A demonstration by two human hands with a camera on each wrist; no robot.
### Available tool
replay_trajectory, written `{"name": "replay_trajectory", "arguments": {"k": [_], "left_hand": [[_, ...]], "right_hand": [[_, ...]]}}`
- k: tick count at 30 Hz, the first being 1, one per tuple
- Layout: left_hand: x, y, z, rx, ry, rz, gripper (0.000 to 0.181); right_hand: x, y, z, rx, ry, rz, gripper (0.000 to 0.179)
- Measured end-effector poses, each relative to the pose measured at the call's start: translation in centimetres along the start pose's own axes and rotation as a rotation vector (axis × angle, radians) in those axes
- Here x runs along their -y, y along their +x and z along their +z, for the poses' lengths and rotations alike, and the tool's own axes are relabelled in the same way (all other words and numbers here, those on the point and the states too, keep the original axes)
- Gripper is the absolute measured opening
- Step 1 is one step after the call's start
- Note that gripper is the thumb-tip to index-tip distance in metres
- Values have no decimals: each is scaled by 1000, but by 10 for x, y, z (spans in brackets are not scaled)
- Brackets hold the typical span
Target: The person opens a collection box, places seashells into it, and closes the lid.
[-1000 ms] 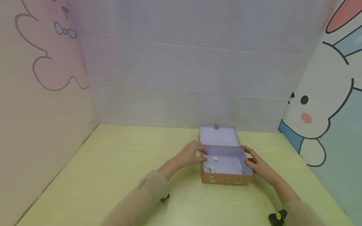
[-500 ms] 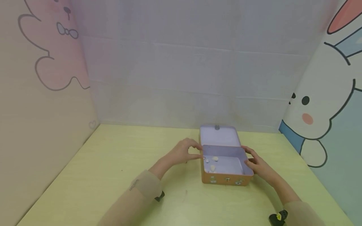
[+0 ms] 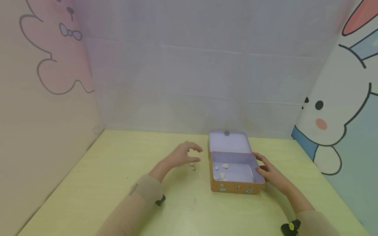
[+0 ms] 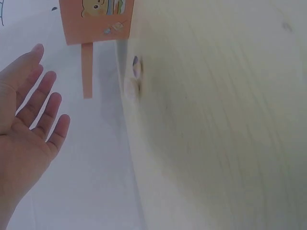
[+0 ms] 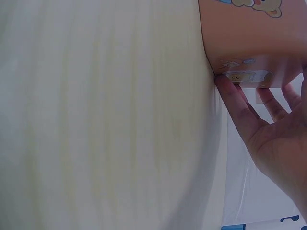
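Observation:
An orange lunchbox-style case [image 3: 236,187] with a lilac inside stands on the table, its lid [image 3: 229,142] swung back. Several small whitish shell-like pieces [image 3: 224,166] lie in its left part. To the left of the case hovers my left hand [image 3: 178,155], thumb and fingers spread apart with nothing between them. Small pale pieces [image 3: 192,168] lie on the table just below it; in the left wrist view one piece [image 4: 137,67] shows a dark bluish patch. My right hand [image 3: 272,174] rests against the case's right side, its fingertips [image 5: 222,81] touching the wall.
The pale yellow table [image 3: 133,150] reaches back to a plain whitish sheet [image 3: 177,72]. Panels with cartoon figures, among them a white rabbit [image 3: 333,108], flank it on both sides. A tiny dark speck [image 3: 127,177] marks the left part of the table.
My left hand has drawn back leftward from inside the case's left rim, its thumb and fingers parting wider. Small pieces on the table beneath it now show. The right hand and case stay put.

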State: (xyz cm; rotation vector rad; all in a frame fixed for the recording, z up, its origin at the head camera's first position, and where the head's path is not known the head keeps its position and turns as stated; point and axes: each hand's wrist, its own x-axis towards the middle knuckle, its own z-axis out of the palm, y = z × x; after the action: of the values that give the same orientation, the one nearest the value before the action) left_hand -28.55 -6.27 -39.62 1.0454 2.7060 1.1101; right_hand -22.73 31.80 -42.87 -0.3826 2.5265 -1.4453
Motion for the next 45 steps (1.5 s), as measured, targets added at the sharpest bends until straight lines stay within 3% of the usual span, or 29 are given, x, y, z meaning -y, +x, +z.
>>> {"name": "replay_trajectory", "arguments": {"k": [6, 11, 19, 28, 36, 45], "left_hand": [[14, -2, -2, 27, -21, -22, 37], [24, -3, -1, 54, 46, -48, 37], [35, -5, 1, 109, 50, -135, 36], [45, -2, 6, 163, 40, -145, 31], [49, 3, 14, 168, 129, -40, 23], [46, 3, 17, 168, 197, -20, 24]], "right_hand": [[2, -1, 0, 5, 6, -17, 60], [-1, 0, 0, 2, 2, -13, 59], [-1, 0, 0, -1, -5, -5, 59], [-1, 1, 0, -1, 8, -3, 59], [-1, 1, -1, -3, 4, 5, 59], [0, 0, 0, -4, -7, 8, 60]]}}
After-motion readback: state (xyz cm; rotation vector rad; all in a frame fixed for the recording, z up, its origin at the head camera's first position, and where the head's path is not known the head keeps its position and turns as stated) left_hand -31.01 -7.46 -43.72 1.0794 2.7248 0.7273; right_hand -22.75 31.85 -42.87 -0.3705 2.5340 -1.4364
